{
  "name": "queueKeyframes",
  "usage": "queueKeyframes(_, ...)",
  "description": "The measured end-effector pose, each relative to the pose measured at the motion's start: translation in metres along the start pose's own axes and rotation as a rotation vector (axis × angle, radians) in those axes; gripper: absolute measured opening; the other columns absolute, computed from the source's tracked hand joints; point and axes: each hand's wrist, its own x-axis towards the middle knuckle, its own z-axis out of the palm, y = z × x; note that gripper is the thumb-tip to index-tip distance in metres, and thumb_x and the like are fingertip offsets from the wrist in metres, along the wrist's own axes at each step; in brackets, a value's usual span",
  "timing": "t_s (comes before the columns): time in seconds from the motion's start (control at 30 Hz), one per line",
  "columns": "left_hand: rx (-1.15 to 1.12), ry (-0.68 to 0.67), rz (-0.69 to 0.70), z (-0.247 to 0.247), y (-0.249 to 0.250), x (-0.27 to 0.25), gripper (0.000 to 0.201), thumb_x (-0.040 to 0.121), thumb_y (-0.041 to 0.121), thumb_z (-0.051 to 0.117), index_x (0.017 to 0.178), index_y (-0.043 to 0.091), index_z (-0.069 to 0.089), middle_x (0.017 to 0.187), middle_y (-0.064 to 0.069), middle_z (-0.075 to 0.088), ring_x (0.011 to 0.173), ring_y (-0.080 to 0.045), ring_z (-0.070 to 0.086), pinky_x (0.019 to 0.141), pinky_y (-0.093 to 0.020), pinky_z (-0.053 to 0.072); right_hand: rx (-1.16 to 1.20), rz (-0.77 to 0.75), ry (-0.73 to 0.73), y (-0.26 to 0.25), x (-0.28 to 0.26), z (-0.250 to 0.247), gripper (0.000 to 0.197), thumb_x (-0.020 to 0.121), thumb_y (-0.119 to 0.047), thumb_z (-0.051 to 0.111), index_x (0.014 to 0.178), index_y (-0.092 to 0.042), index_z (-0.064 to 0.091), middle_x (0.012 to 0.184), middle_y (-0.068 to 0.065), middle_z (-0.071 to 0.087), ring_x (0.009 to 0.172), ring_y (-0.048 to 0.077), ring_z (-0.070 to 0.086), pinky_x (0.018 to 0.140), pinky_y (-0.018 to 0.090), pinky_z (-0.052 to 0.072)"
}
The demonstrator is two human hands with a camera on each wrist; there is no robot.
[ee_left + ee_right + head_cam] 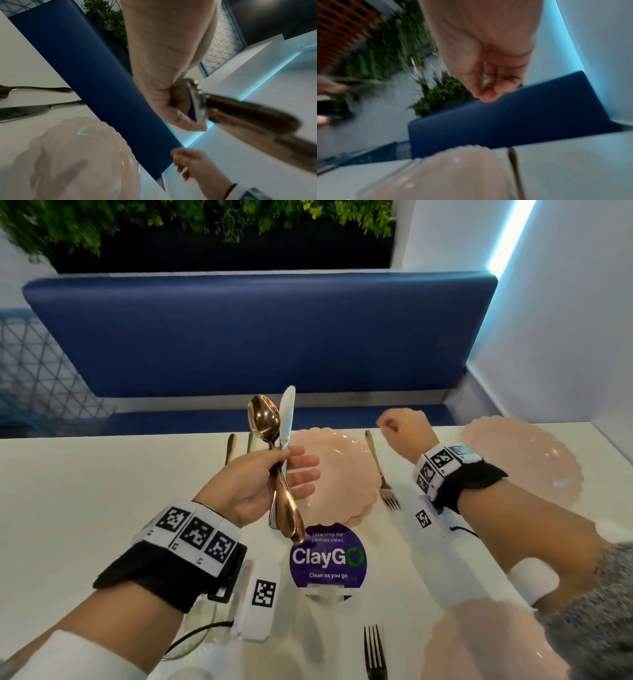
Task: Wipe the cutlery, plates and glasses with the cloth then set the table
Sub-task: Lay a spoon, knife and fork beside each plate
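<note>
My left hand [286,465] is raised over the white table [102,491] and grips a copper spoon [263,416] and a silver knife [287,412] upright by their handles. The left wrist view shows both handles [257,119] sticking out of that hand [185,108]. A pink scalloped plate [339,474] lies just right of it, with a fork [380,470] on its right side. My right hand [397,429] hovers beyond the fork's handle, fingers curled [488,83], holding nothing. No cloth is in view.
Another spoon [42,88] and knife [25,112] lie left of the plate. More pink plates sit at the far right [524,460] and near right [479,642], with a fork [375,652] beside the near one. A glass [202,628] stands under my left wrist. A blue bench [260,337] lies behind.
</note>
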Motion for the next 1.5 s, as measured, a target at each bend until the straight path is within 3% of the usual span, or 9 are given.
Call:
queueKeyframes(0.1, 0.042, -0.097, -0.038, 0.010, -0.003, -0.008, 0.031, 0.100, 0.017, 0.033, 0.121, 0.006, 0.054, 0.095, -0.011, 0.073, 0.075, -0.022, 0.074, 0.060, -0.031, 0.060, 0.215, -0.499, 0.044, -0.043, -0.034, -0.022, 0.014, 0.088, -0.006, 0.060, 0.096, -0.005, 0.072, 0.090, 0.003, 0.064, 0.074, 0.007, 0.053, 0.070, 0.008, 0.042)
queueKeyframes(0.23, 0.164, -0.241, -0.027, 0.027, -0.010, -0.018, 0.028, 0.101, 0.017, 0.031, 0.110, 0.011, 0.057, 0.092, -0.009, 0.074, 0.079, -0.024, 0.073, 0.066, -0.032, 0.060, 0.099, -0.756, -0.175, -0.076, -0.078, -0.029, 0.014, 0.085, -0.005, 0.063, 0.097, -0.005, 0.071, 0.106, 0.009, 0.064, 0.090, 0.017, 0.061, 0.074, 0.013, 0.045)
queueKeyframes(0.47, 0.291, -0.372, -0.076, 0.054, -0.020, -0.026, 0.025, 0.101, 0.021, 0.034, 0.117, 0.014, 0.053, 0.099, -0.017, 0.069, 0.070, -0.024, 0.072, 0.058, -0.029, 0.058, -0.031, -0.522, -0.296, -0.058, -0.113, -0.041, 0.021, 0.089, -0.011, 0.061, 0.110, -0.007, 0.065, 0.116, 0.009, 0.056, 0.092, 0.008, 0.045, 0.079, 0.018, 0.036)
queueKeyframes(0.7, 0.431, -0.335, -0.090, 0.069, -0.022, -0.021, 0.029, 0.101, 0.017, 0.031, 0.117, 0.002, 0.051, 0.097, -0.021, 0.070, 0.084, -0.028, 0.069, 0.073, -0.035, 0.057, -0.408, -0.302, -0.370, -0.037, -0.148, -0.057, 0.023, 0.092, -0.016, 0.056, 0.110, -0.004, 0.064, 0.110, 0.012, 0.058, 0.100, 0.026, 0.056, 0.075, 0.026, 0.033)
queueKeyframes(0.93, 0.313, -0.120, -0.045, 0.071, -0.012, 0.001, 0.030, 0.103, 0.023, 0.029, 0.121, 0.005, 0.046, 0.066, -0.001, 0.038, 0.050, -0.008, 0.032, 0.036, -0.015, 0.033, -0.276, 0.204, -0.203, 0.038, -0.130, -0.069, 0.024, 0.095, -0.022, 0.054, 0.107, -0.002, 0.061, 0.107, 0.015, 0.063, 0.101, 0.030, 0.058, 0.076, 0.026, 0.034)
queueKeyframes(1.07, 0.285, -0.067, -0.053, 0.077, -0.018, 0.015, 0.021, 0.101, 0.021, 0.032, 0.108, 0.007, 0.046, 0.061, 0.000, 0.036, 0.040, -0.006, 0.028, 0.032, -0.013, 0.024, -0.185, 0.437, -0.136, 0.065, -0.083, -0.055, 0.027, 0.093, -0.021, 0.057, 0.110, 0.001, 0.060, 0.108, 0.016, 0.064, 0.097, 0.029, 0.060, 0.075, 0.030, 0.040)
queueKeyframes(1.27, 0.154, 0.032, -0.063, 0.082, -0.030, 0.040, 0.016, 0.099, 0.020, 0.035, 0.095, 0.009, 0.046, 0.066, -0.004, 0.046, 0.037, -0.006, 0.033, 0.032, -0.014, 0.029, -0.090, 0.493, -0.239, 0.088, -0.033, -0.028, 0.036, 0.096, -0.009, 0.044, 0.129, 0.005, 0.049, 0.127, 0.021, 0.055, 0.123, 0.034, 0.050, 0.098, 0.034, 0.042)
queueKeyframes(1.4, 0.157, 0.055, -0.012, 0.084, -0.033, 0.052, 0.018, 0.099, 0.020, 0.037, 0.101, 0.008, 0.050, 0.066, -0.003, 0.048, 0.044, -0.007, 0.036, 0.036, -0.015, 0.033, -0.022, 0.547, -0.199, 0.100, -0.018, -0.015, 0.062, 0.098, -0.006, 0.042, 0.149, 0.002, 0.007, 0.076, 0.006, 0.047, 0.111, 0.021, 0.058, 0.098, 0.027, 0.043)
queueKeyframes(1.5, 0.140, 0.061, 0.016, 0.089, -0.036, 0.059, 0.017, 0.100, 0.018, 0.038, 0.100, 0.007, 0.051, 0.064, -0.003, 0.049, 0.041, -0.006, 0.037, 0.034, -0.015, 0.035, -0.037, 0.524, -0.206, 0.107, -0.002, -0.008, 0.045, 0.098, -0.007, 0.042, 0.141, 0.003, 0.032, 0.111, 0.012, 0.060, 0.117, 0.026, 0.056, 0.099, 0.030, 0.043)
